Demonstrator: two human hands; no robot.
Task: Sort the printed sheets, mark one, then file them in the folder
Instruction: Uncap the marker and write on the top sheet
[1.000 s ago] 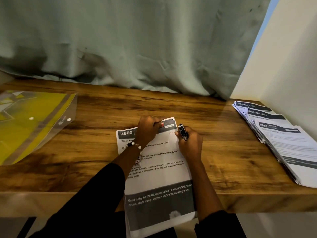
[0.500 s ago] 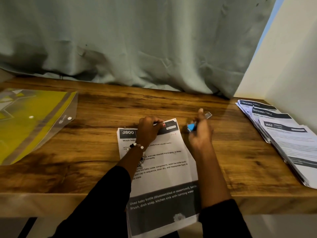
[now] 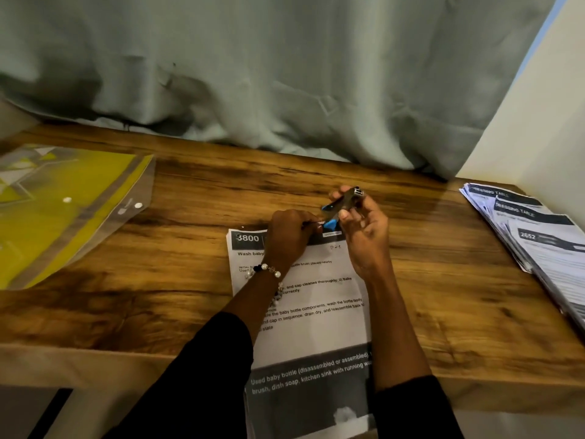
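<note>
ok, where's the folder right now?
Head view: the yellow folder lies flat at the table's far left, well left of the sheet marked 3800 under the hands, untouched.

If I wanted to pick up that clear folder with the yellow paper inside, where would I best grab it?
Probably by the right-hand flap edge of the folder, coming from the right over bare table. That flap edge shows a clear strip beyond the yellow insert, with two snap buttons, and looks slightly raised, so fingers could slide under. The left side runs out of view.

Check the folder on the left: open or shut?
Cannot tell. The clear folder lies flat on the desk, flap laid over with two snap studs showing; whether they're fastened isn't visible.
</note>
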